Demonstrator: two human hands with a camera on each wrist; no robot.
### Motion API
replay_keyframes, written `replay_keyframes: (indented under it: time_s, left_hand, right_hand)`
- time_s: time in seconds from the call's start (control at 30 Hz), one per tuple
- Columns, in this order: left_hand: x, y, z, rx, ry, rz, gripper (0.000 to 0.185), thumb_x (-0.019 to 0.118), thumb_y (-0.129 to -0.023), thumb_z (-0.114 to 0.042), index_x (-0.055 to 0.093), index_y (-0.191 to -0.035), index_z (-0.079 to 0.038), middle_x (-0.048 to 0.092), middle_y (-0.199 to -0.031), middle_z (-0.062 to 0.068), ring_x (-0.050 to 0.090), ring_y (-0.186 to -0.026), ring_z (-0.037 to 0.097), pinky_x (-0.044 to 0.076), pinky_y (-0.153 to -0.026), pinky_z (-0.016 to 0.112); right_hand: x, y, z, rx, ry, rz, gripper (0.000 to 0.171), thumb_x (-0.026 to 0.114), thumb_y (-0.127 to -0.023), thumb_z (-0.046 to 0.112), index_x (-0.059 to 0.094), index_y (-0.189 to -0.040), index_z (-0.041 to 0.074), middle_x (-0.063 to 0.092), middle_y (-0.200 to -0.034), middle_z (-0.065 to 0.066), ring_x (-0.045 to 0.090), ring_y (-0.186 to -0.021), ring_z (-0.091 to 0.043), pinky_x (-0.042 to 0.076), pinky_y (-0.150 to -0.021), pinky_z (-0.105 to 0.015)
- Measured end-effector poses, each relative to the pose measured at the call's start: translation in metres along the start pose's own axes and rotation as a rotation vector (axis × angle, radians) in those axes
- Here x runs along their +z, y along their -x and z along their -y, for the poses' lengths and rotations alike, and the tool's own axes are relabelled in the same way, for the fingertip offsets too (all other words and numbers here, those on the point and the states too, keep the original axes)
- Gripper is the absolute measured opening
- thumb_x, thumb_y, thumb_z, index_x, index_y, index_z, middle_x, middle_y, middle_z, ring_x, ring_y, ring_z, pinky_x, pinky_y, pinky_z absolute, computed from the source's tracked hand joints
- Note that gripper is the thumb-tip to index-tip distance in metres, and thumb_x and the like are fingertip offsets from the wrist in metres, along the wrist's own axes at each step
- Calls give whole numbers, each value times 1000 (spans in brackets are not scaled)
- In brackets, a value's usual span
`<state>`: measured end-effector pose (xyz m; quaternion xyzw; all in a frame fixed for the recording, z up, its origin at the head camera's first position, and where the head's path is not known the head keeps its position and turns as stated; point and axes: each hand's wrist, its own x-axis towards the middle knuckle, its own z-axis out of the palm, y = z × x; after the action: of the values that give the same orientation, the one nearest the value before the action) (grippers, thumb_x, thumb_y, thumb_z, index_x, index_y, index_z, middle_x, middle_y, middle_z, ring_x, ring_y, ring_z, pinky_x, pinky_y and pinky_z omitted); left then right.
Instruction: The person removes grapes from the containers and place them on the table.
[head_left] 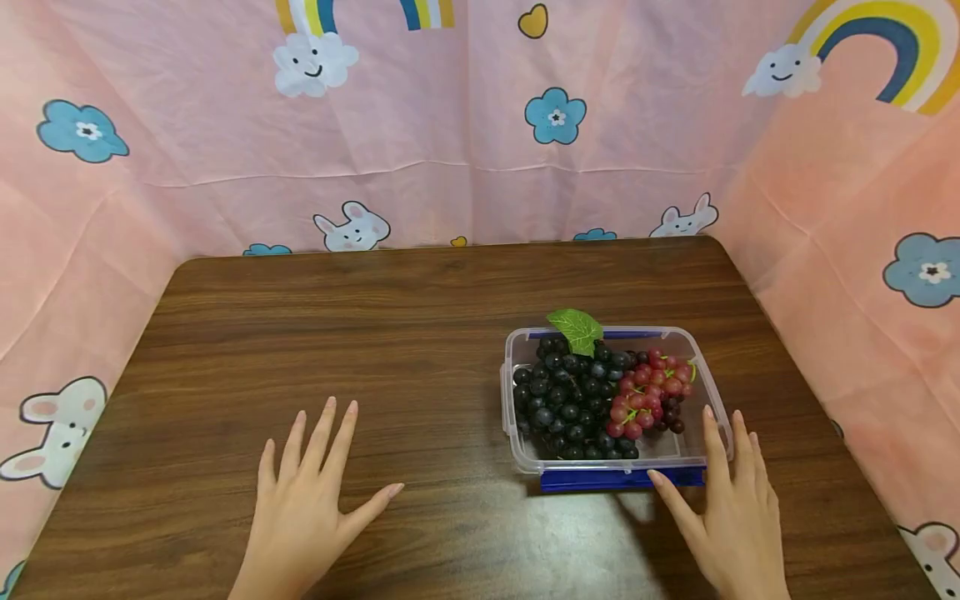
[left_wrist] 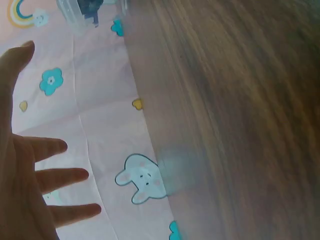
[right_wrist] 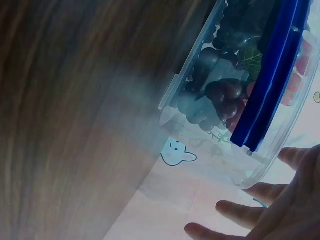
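A clear plastic container (head_left: 516,454) with blue latches stands on the right part of the table, without a lid over its top. Inside lie a bunch of black grapes (head_left: 558,400) and a bunch of red grapes (head_left: 652,387), and a green leaf (head_left: 576,329) sticks up past the back rim. My right hand (head_left: 735,521) is spread by the container's front right corner, fingertips right at the rim and thumb near the blue front latch (right_wrist: 270,85). With fingers spread and nothing in it, my left hand (head_left: 300,508) hovers over the table's left front.
The brown wood-grain table (head_left: 420,333) has rounded back corners. A pink cloth (head_left: 420,125) printed with rainbows, clouds, flowers and rabbits hangs behind it and along both sides.
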<state>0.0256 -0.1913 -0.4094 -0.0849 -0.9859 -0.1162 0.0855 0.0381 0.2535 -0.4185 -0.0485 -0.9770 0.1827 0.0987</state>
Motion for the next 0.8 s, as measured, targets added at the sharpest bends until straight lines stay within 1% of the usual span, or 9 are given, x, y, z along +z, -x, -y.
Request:
replay_keyframes:
  time_s: [0.07, 0.23, 0.37, 0.47, 0.57, 0.67, 0.8]
  left_hand:
    - [0, -3, -2, 21, 17, 16, 110, 66, -89, -76, 14, -172, -25, 33, -170, 16, 34, -149, 53, 27, -112, 80]
    - [1, -13, -5, 108, 27, 22, 107, 66, -89, -75, 20, -171, -25, 36, -170, 13, 35, -150, 50, 29, -112, 77]
    - [1, -21, -8, 175, 11, 55, 105, 62, -91, -77, 19, -171, -25, 31, -172, 10, 35, -152, 48, 29, -114, 77]
    - [1, -29, -13, 242, 4, 67, 103, 57, -93, -79, 20, -171, -24, 30, -173, 9, 34, -153, 46, 29, -115, 76]
    - [3, -37, -19, 321, 1, 53, 101, 51, -94, -82, 24, -170, -20, 30, -173, 10, 35, -153, 46, 30, -116, 75]
    - [6, -44, -25, 382, 0, 31, 101, 45, -95, -84, 26, -170, -19, 31, -172, 10, 36, -153, 46, 30, -116, 75]
    - [8, -54, -34, 438, 3, 10, 101, 46, -94, -85, 25, -170, -21, 31, -173, 8, 36, -154, 44, 31, -116, 74]
  right_hand:
    - [-1, -2, -1, -13, -6, -1, 99, 73, -96, 53, 16, -172, 21, 15, -173, -27, 26, -148, -64, 32, -91, -88]
    - [-3, -5, -6, -40, -4, -20, 100, 73, -96, 53, 17, -172, 21, 16, -173, -27, 26, -148, -64, 32, -94, -87]
    - [-4, -8, -11, -44, 10, -12, 100, 72, -97, 54, 15, -172, 19, 17, -173, -27, 25, -149, -63, 33, -94, -86]
    - [-5, -11, -14, -50, 14, -6, 101, 72, -97, 54, 15, -172, 18, 19, -172, -26, 25, -150, -61, 33, -95, -86]
    - [-6, -14, -16, -55, 24, 4, 101, 71, -97, 55, 14, -172, 18, 21, -172, -26, 26, -150, -60, 33, -95, -86]
    - [-6, -14, -17, -54, 37, 20, 102, 70, -97, 57, 13, -172, 18, 22, -171, -26, 27, -150, -60, 34, -95, -85]
    - [-7, -16, -18, -49, 47, 42, 103, 69, -97, 58, 12, -172, 17, 22, -171, -27, 26, -150, -60, 34, -95, -85]
